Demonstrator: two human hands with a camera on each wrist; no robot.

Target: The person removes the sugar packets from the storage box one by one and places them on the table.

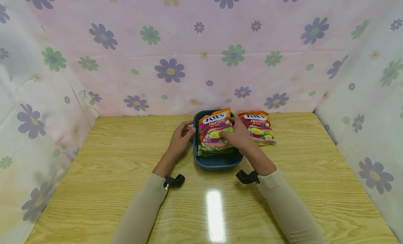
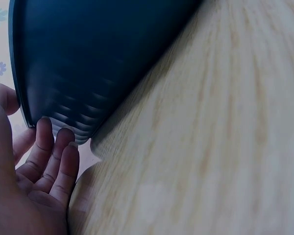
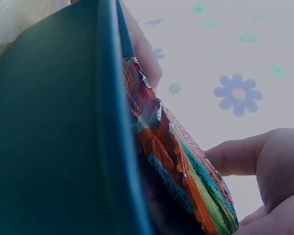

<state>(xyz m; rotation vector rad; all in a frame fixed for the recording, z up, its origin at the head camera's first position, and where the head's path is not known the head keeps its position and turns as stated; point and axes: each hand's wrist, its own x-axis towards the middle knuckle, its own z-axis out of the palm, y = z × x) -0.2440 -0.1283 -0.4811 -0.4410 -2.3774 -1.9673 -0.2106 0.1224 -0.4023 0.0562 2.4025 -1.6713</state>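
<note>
A dark blue plastic basket (image 1: 217, 164) stands on the table near the wall. My left hand (image 1: 181, 137) holds the basket's left side, thumb at the rim and fingers against the outer wall, as the left wrist view shows. My right hand (image 1: 240, 135) grips an orange and purple Fox's Fruits candy bag (image 1: 214, 127) by its right side, thumb across the front. This bag leans inside the basket, over a green packet (image 1: 214, 152) mostly hidden beneath it. In the right wrist view, the bag's crimped edge (image 3: 186, 181) rises past the basket rim (image 3: 115, 122).
A second Fox's Fruits candy bag (image 1: 256, 127) lies flat on the wooden table (image 1: 141, 149), right of the basket. Flower-printed cloth (image 1: 195, 62) hangs behind the table and at both sides. Each wrist wears a black camera mount.
</note>
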